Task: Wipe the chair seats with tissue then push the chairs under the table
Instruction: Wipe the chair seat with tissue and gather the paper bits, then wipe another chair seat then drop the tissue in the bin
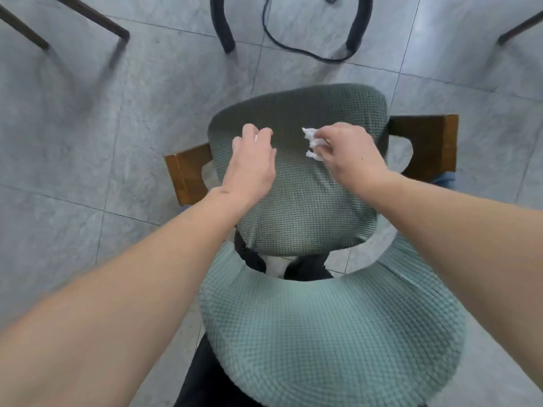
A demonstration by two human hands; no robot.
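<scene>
Head view: right hand point(343, 151) pinching tissue point(312, 141) over chair seat point(296, 183); left hand point(252, 160) beside, loosely curled.

Dining area: grey tiled floor point(73, 142), cushioned chair point(293, 201), table legs point(117, 30).

Both hands over the chair seat point(296, 183): tissue point(312, 142) in the right hand point(346, 151), left hand point(252, 160) just beside it.
</scene>
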